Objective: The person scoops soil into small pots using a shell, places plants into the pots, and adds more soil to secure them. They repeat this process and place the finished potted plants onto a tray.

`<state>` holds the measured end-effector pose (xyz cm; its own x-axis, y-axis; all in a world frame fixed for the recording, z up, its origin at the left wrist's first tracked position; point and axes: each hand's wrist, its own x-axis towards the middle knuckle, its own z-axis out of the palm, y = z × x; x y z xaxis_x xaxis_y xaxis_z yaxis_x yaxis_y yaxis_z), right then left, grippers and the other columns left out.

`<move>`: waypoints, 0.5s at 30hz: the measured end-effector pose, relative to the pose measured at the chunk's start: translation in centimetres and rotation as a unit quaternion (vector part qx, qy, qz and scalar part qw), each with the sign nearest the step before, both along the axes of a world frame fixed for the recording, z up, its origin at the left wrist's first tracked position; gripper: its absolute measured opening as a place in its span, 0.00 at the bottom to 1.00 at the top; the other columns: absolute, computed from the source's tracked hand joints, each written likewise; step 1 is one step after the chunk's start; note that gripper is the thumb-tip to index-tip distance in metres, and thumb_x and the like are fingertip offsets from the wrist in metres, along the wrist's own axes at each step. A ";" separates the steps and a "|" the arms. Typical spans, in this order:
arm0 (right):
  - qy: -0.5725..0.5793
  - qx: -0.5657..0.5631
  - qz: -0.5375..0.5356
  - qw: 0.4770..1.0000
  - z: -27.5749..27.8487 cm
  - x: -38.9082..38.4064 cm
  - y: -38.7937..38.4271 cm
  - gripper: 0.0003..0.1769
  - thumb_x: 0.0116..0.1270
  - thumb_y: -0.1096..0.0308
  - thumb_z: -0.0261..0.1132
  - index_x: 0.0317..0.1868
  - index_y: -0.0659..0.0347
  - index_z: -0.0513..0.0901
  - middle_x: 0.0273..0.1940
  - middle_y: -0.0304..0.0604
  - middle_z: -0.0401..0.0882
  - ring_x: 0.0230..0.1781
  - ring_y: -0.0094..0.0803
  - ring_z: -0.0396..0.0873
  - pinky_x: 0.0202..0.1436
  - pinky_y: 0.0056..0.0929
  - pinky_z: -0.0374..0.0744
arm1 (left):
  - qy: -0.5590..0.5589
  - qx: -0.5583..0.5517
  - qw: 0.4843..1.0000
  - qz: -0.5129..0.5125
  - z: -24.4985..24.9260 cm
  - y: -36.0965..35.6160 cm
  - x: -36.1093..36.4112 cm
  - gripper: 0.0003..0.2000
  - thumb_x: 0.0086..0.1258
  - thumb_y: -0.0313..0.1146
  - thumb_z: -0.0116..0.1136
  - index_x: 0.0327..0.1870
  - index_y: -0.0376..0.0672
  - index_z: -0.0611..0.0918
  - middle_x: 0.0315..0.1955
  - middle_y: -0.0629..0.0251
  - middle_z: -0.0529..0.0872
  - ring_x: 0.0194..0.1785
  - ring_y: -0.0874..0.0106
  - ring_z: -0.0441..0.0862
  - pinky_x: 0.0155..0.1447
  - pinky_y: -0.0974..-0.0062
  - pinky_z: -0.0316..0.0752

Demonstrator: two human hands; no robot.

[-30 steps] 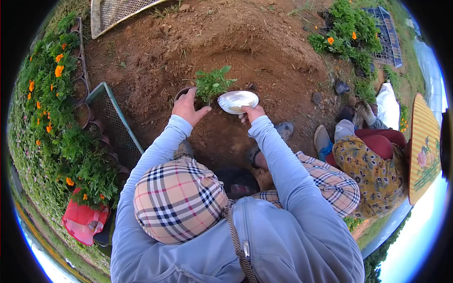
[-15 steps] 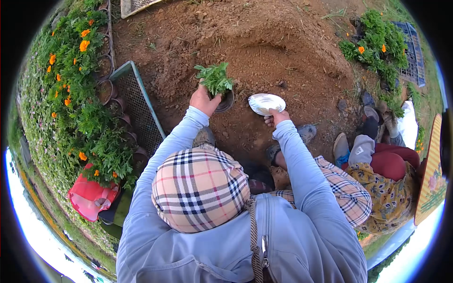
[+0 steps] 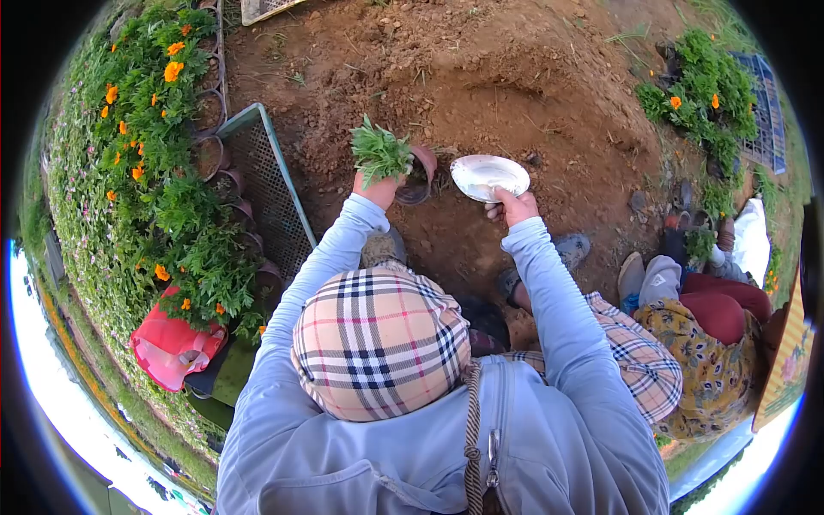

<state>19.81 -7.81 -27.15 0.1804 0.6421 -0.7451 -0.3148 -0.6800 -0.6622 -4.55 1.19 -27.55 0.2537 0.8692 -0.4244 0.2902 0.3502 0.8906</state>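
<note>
Two hands are busy over the bare brown soil (image 3: 532,94). The left hand (image 3: 378,189) is closed around the bottom of a small green seedling (image 3: 378,153) and holds it up, with the leaves pointing to the far side. It looks like the hand grips low on the stem so the leaves do not get squashed. A little brown pot (image 3: 421,172) is touching the seedling on its right side. The pot is tipped over with its mouth showing. I cannot tell if the fingers hold the pot too or if it only leans there. The right hand (image 3: 513,206) pinches the near edge of a white dish (image 3: 489,176), thumb on top, and keeps it almost flat just above the dirt. Held flat like that, nothing in it would slide off, but I cannot see what is in it. The dish is just to the right of the pot, close but not touching it. So the seedling is in the left hand, a little far and left of the dish, and the two hands are near each other. To the left lies a green mesh tray (image 3: 266,184) on the ground. Past it stand rows of marigold plants (image 3: 163,180) with orange flowers and some empty pots (image 3: 210,154). A red bag (image 3: 167,352) sits near the plants, on the near left. On the right, another person (image 3: 704,335) in flowered clothes crouches, well apart from the hands. More marigolds (image 3: 704,77) grow at the far right beside a dark crate (image 3: 760,120).
</note>
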 end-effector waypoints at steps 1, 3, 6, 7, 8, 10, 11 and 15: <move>0.001 0.010 0.002 1.000 0.3 -0.2 0.1 0.10 0.56 0.67 0.55 0.33 0.64 0.76 0.20 0.40 0.76 0.13 0.23 0.71 0.16 0.20 0.71 | 0.018 0.066 0.998 0.002 -0.9 -0.2 -0.2 0.12 0.54 0.30 0.58 0.39 0.38 0.75 0.33 0.65 0.79 0.31 0.72 0.75 0.38 0.74 0.70; 0.005 0.045 0.027 0.999 2.1 -1.1 0.5 0.10 0.56 0.66 0.55 0.34 0.64 0.76 0.19 0.39 0.76 0.13 0.22 0.71 0.17 0.20 0.71 | 0.055 0.198 0.979 0.007 -2.2 -0.7 -0.5 0.13 0.54 0.30 0.58 0.40 0.38 0.74 0.32 0.66 0.78 0.31 0.73 0.75 0.36 0.75 0.71; -0.004 0.091 0.073 0.993 2.9 -2.6 1.1 0.11 0.57 0.66 0.55 0.34 0.65 0.76 0.19 0.39 0.75 0.14 0.22 0.70 0.17 0.18 0.70 | 0.066 0.075 0.995 0.007 -2.7 -0.7 -0.2 0.12 0.53 0.29 0.59 0.38 0.38 0.74 0.31 0.67 0.78 0.31 0.76 0.75 0.34 0.77 0.71; -0.012 0.104 0.089 0.990 3.0 -2.8 1.2 0.11 0.57 0.66 0.55 0.34 0.66 0.75 0.20 0.39 0.75 0.14 0.21 0.70 0.17 0.18 0.69 | 0.019 0.034 0.999 0.033 -3.1 -0.8 0.0 0.12 0.53 0.29 0.59 0.37 0.37 0.74 0.31 0.68 0.78 0.31 0.76 0.75 0.33 0.78 0.71; -0.043 0.094 0.101 0.990 2.4 -2.8 1.3 0.10 0.57 0.67 0.55 0.34 0.66 0.75 0.19 0.39 0.74 0.13 0.21 0.69 0.17 0.17 0.69 | 0.059 0.110 0.992 -0.002 -1.7 -0.3 0.3 0.11 0.53 0.28 0.59 0.36 0.37 0.75 0.30 0.68 0.78 0.31 0.77 0.75 0.33 0.78 0.71; -0.122 0.076 0.099 0.985 1.7 -2.6 1.3 0.10 0.56 0.68 0.54 0.34 0.66 0.75 0.19 0.40 0.74 0.13 0.21 0.69 0.16 0.18 0.69 | 0.028 0.093 0.995 0.009 -1.2 -0.1 0.7 0.10 0.54 0.28 0.58 0.36 0.37 0.75 0.30 0.69 0.78 0.31 0.77 0.74 0.32 0.79 0.71; -0.163 0.066 0.097 0.980 1.6 -2.4 1.4 0.09 0.56 0.69 0.54 0.34 0.67 0.75 0.19 0.40 0.74 0.12 0.22 0.69 0.15 0.18 0.69 | 0.011 0.084 0.996 0.014 -0.9 0.1 1.0 0.10 0.54 0.28 0.58 0.36 0.37 0.75 0.30 0.69 0.78 0.31 0.77 0.74 0.32 0.79 0.71; -0.062 0.009 -0.054 0.997 1.8 -1.1 1.2 0.09 0.55 0.71 0.54 0.34 0.67 0.75 0.19 0.42 0.75 0.12 0.23 0.70 0.14 0.20 0.68 | -0.047 0.138 0.989 0.009 1.2 0.6 1.6 0.09 0.55 0.29 0.57 0.37 0.37 0.75 0.30 0.69 0.79 0.31 0.78 0.75 0.31 0.80 0.71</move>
<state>18.67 -6.58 -25.37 0.3395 0.6264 -0.7017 -0.3003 -0.6347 -0.7120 -2.90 1.77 -26.35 0.2646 0.9533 -0.1456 0.1976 0.0942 0.9758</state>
